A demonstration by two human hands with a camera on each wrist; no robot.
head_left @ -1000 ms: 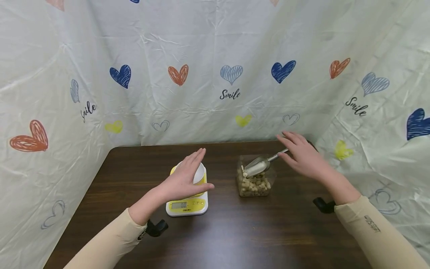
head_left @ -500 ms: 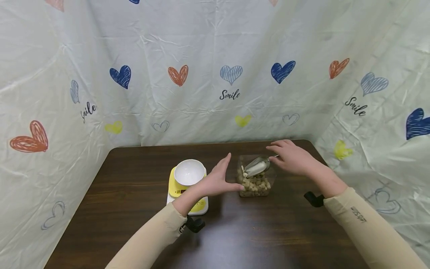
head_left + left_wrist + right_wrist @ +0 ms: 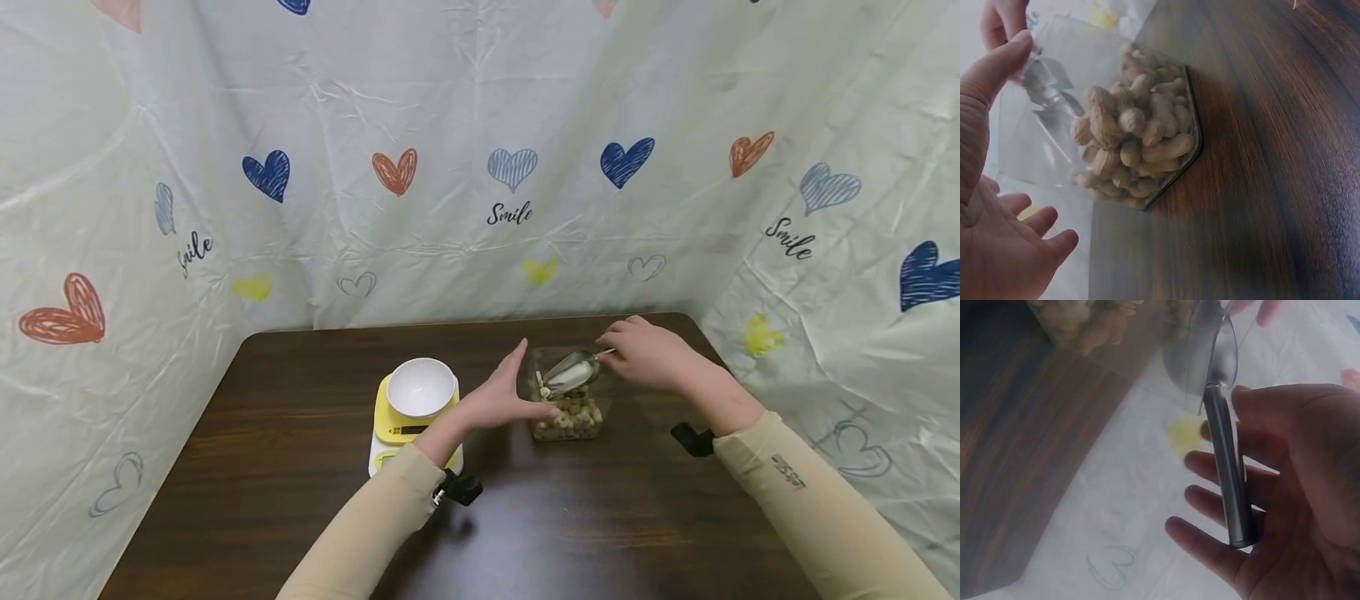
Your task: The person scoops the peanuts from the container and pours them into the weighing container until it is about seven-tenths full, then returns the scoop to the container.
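Note:
A clear plastic box (image 3: 1016, 140) partly filled with unshelled peanuts (image 3: 1132, 137) stands on the table. A metal scoop (image 3: 572, 373) leans in it, its handle (image 3: 1229, 472) sticking out over the right rim. My left hand (image 3: 495, 404) is at the box's left side, thumb and fingers spread around it; in the left wrist view the fingers are apart from the wall. My right hand (image 3: 648, 354) is at the scoop's handle. In the right wrist view its fingers extend loosely behind the handle, with the thumb beside the handle's upper end.
Left of the box, a yellow and white kitchen scale (image 3: 384, 417) bears a white bowl (image 3: 422, 387); my left forearm partly covers its display. The dark wooden table (image 3: 300, 433) ends at a pale curtain (image 3: 450, 100) printed with hearts.
My left hand has moved right, from over the scale to the box's left side, uncovering the bowl. My right hand has come left and down to the scoop's handle.

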